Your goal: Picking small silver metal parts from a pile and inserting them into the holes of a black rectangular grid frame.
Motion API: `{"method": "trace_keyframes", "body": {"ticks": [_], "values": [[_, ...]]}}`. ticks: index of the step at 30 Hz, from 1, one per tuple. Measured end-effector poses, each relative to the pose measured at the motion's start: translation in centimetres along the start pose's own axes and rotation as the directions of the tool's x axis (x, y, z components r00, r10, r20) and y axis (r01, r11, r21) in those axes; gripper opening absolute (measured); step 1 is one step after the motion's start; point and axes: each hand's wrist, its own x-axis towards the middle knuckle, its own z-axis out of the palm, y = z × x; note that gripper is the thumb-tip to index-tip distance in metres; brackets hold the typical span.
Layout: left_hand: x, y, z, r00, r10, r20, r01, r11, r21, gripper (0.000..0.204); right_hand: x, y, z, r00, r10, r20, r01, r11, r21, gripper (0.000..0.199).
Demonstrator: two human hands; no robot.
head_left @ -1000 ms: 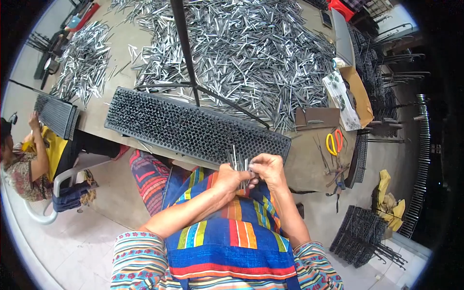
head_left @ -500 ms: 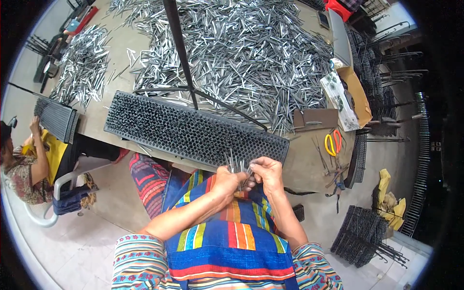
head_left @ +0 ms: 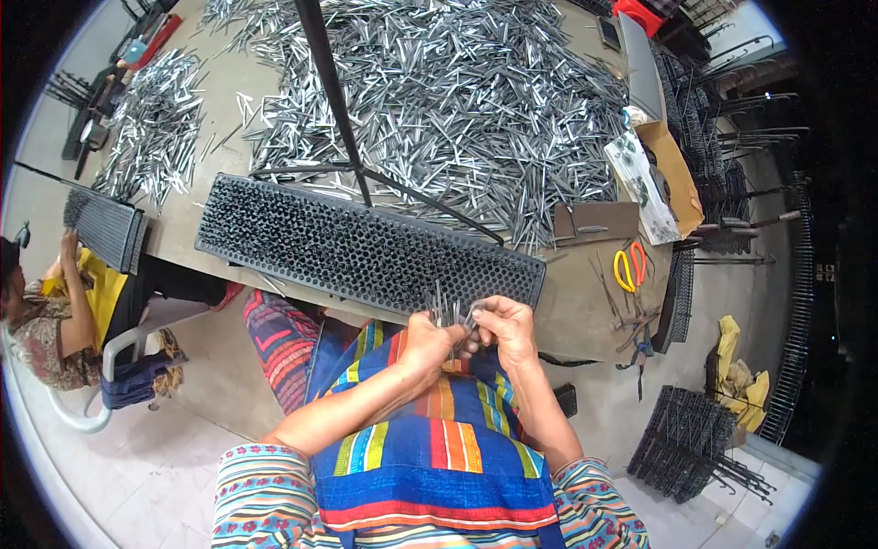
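A small bundle of thin grey metal strips (head_left: pixel 445 307) stands up out of my left hand (head_left: pixel 430 340), whose fingers are closed round it. Against it, my right hand (head_left: pixel 506 328) pinches the end of a strip between thumb and forefinger; the fingertips of both hands meet. Just beyond my hands lies a long black tray (head_left: pixel 384 295) full of round holes, tilted along the table edge. Short dark pieces fill many holes toward its left part, while the right end shows bare holes. Behind the tray spreads a wide heap of loose metal strips (head_left: pixel 439 110).
A black metal stand (head_left: pixel 334 91) rises behind the tray. Scissors with yellow and red handles (head_left: pixel 629 268), a brown block (head_left: pixel 596 222) and an open cardboard box (head_left: pixel 672 183) lie on the right. At far left a person in a yellow apron (head_left: pixel 87 284) works at another tray (head_left: pixel 105 229).
The view has shifted very slightly. My right fingers have moved a little at the strips; both hands otherwise stay in place.
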Motion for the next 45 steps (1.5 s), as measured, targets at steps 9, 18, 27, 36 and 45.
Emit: {"method": "trace_keyframes", "body": {"ticks": [9, 18, 27, 36, 45], "values": [[0.3, -0.2, 0.3, 0.992, 0.067, -0.104, -0.077, 0.993, -0.094, 0.010, 0.2, 0.8, -0.4, 0.984, -0.143, -0.107, 0.148, 0.988, 0.047, 0.004], [0.6, -0.3, 0.0, 0.993, -0.001, -0.121, -0.013, 0.993, -0.116, 0.009, 1.3, -1.7, -1.3, 0.933, -0.299, -0.199, 0.313, 0.949, 0.039, 0.003], [0.3, -0.1, 0.6, 0.999, -0.027, -0.024, 0.026, 0.999, -0.026, 0.013, 0.3, -0.8, -0.7, 0.999, -0.033, 0.007, 0.033, 0.995, -0.089, 0.003], [0.6, -0.3, 0.2, 0.996, -0.061, -0.069, 0.058, 0.998, -0.039, 0.010, 2.1, -2.6, -0.7, 0.794, -0.556, -0.247, 0.533, 0.831, -0.159, 0.007], [0.8, -0.5, 0.2, 0.994, -0.105, -0.029, 0.106, 0.994, 0.029, 0.012, 4.4, -3.1, -0.2, 0.601, -0.799, -0.026, 0.619, 0.486, -0.617, 0.007]]}}
